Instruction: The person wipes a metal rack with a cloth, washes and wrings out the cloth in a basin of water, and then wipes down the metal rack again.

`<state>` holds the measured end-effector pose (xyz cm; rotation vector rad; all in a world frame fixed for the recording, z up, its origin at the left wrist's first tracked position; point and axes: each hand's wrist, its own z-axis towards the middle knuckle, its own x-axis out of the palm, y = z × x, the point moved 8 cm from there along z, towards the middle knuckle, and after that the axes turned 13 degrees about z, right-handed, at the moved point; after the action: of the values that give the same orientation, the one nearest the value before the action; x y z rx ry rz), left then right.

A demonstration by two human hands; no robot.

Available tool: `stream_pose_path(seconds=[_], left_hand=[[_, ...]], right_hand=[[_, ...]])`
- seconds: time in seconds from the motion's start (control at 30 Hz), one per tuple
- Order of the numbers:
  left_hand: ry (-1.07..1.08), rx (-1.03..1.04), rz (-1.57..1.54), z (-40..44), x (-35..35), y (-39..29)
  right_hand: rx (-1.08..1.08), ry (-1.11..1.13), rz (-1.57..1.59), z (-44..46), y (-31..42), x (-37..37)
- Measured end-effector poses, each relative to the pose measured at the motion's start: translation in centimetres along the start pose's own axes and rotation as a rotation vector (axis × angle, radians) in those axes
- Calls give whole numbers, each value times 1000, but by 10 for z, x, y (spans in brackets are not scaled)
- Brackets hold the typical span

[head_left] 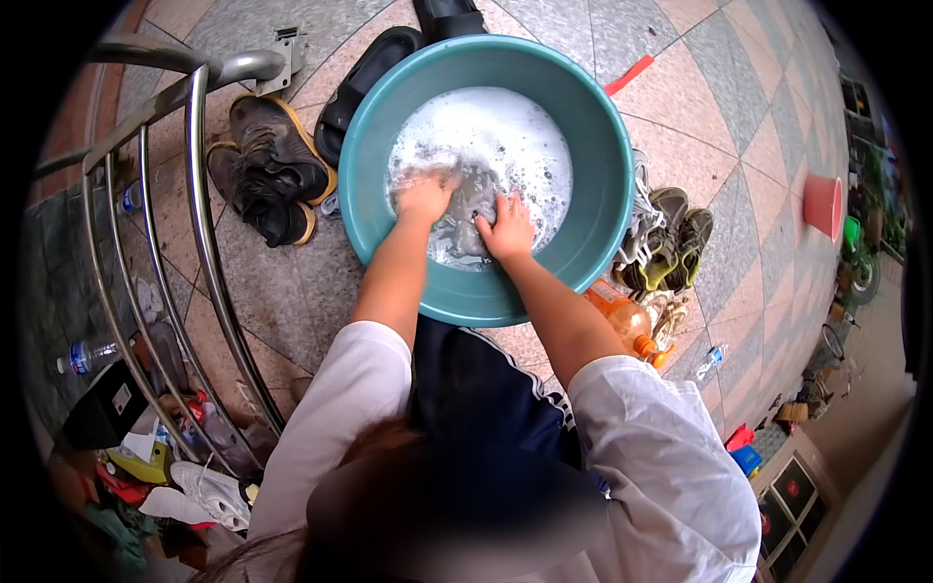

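Observation:
A large teal plastic basin (362, 209) holds water topped with white suds (491, 117). Both of my hands are down in it. Between them lies a wet greyish thing (470, 206), mostly under the water and foam; its kind is hard to make out. My left hand (426, 197) is at its left side, the fingertips smeared by motion and partly covered by suds. On the other side, my right hand (509, 231) rests in the foam with fingers and thumb apart, close against the greyish thing.
Dark shoes (272, 160) and black slippers (364, 87) stand left of the basin, beside a metal railing (209, 214). To its right are sneakers (680, 238) and an orange bottle (622, 316). A pink bucket (823, 206) stands farther right on the tiled floor.

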<state>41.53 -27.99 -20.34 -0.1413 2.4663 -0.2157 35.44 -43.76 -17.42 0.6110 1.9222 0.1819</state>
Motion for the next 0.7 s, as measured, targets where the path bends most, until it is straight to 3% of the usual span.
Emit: stream_pose_path(seconds=[0.13, 0.17, 0.27, 0.4, 0.43, 0.53, 0.57, 0.67, 0.7], left_hand=[[-529, 407, 588, 6, 29, -28], [-836, 434, 426, 9, 30, -29], [6, 62, -16, 2, -8, -4], [-851, 393, 601, -15, 0, -32], [-968, 459, 487, -23, -3, -38], [-205, 234, 183, 2, -9, -21], [-149, 182, 293, -8, -22, -21], [-573, 238, 675, -37, -33, -31], [-607, 340, 731, -57, -39, -35]], right_hand=[[11, -32, 1, 0, -1, 4], [-4, -34, -30, -1, -2, 4], [21, 6, -16, 0, -1, 0], [21, -45, -63, 1, -3, 9], [15, -35, -64, 1, -2, 7], [7, -61, -56, 0, -5, 4], [-1, -75, -48, 1, -4, 6], [-6, -81, 75, 7, 10, -2], [-120, -200, 93, 11, 13, -1]])
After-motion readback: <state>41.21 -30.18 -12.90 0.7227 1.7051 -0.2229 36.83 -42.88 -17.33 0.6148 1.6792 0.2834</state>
